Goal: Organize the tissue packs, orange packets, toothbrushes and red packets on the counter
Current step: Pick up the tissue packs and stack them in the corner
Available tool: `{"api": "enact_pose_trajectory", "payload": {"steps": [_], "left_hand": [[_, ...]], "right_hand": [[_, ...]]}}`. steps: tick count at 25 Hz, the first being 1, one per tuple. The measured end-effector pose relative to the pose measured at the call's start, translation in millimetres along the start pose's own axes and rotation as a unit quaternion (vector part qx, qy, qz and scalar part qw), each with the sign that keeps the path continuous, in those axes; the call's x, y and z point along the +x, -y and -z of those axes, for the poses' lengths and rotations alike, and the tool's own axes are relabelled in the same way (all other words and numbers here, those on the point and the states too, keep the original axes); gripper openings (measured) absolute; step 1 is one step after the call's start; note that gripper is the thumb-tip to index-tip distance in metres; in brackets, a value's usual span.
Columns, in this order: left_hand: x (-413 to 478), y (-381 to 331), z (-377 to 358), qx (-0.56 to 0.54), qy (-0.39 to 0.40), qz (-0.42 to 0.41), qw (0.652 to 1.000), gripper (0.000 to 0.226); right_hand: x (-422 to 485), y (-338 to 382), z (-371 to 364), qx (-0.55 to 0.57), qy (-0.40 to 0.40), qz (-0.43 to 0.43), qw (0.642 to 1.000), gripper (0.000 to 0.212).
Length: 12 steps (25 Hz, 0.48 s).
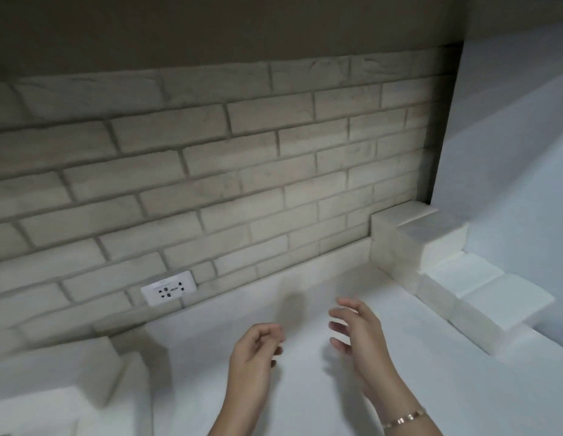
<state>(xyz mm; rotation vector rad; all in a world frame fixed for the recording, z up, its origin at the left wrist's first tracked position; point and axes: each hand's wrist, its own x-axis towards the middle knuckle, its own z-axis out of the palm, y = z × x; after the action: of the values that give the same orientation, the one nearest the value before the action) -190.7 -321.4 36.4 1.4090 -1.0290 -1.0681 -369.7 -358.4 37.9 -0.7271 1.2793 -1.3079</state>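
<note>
Tissue packs (431, 243) white, blocky, stacked; left hand (255, 349), right hand (360, 333) fingers released, empty.

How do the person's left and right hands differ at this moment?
The left hand curls its fingers loosely inward; the right hand spreads them straighter. The right hand reaches farther toward the brick wall than the left hand. The right wrist wears a bracelet; the left shows none. Both hover over the white counter, holding nothing.

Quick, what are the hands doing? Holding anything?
Left hand: loosely curled, holding nothing visible.
Right hand: open, fingers spread, empty.
</note>
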Motion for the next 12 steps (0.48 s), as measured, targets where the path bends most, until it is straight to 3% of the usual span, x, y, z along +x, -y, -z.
{"api": "enact_pose_trajectory", "payload": {"steps": [2, 4, 12], "left_hand": [[-17, 9, 49, 0.018, -0.015, 0.000, 1.000, 0.021], [-24, 18, 93, 0.044, -0.023, -0.002, 0.999, 0.004], [-74, 60, 248, 0.154, -0.154, -0.045, 0.975, 0.028]], "right_hand": [[-28, -24, -38, -0.023, 0.040, -0.030, 0.998, 0.019], [-50, -40, -71, -0.045, 0.078, -0.042, 0.995, 0.020], [-117, -78, -170, -0.106, 0.180, -0.014, 0.978, 0.016]]}}
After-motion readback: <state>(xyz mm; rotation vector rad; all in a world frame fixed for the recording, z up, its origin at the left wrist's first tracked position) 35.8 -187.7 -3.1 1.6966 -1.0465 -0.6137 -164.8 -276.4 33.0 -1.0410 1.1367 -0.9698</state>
